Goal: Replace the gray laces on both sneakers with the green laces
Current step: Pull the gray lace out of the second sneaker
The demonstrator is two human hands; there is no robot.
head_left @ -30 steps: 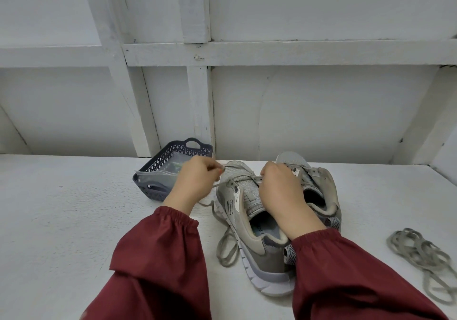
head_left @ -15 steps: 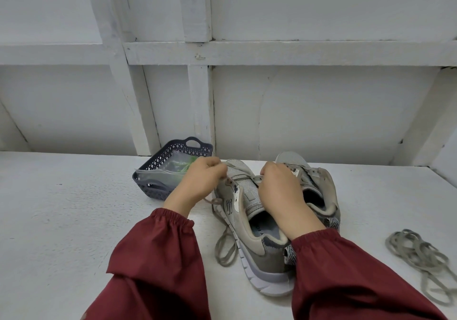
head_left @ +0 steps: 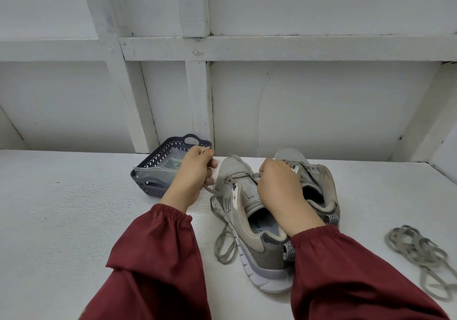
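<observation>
A plain, workshop-like booth: a rough white-painted table [head_left: 74, 220] against a white board wall [head_left: 321, 109] braced with painted timber battens [head_left: 272, 47].

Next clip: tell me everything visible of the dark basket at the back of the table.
The basket is dark gray-blue plastic with lattice walls and a handle cutout in its far end. It stands upright on the white table by the back wall, left of the sneakers. A clear bag lies in it, draped over the near rim, holding something green, probably the green laces. The left hand, gripping a gray lace, overlaps its right side; contact is unclear.
</observation>
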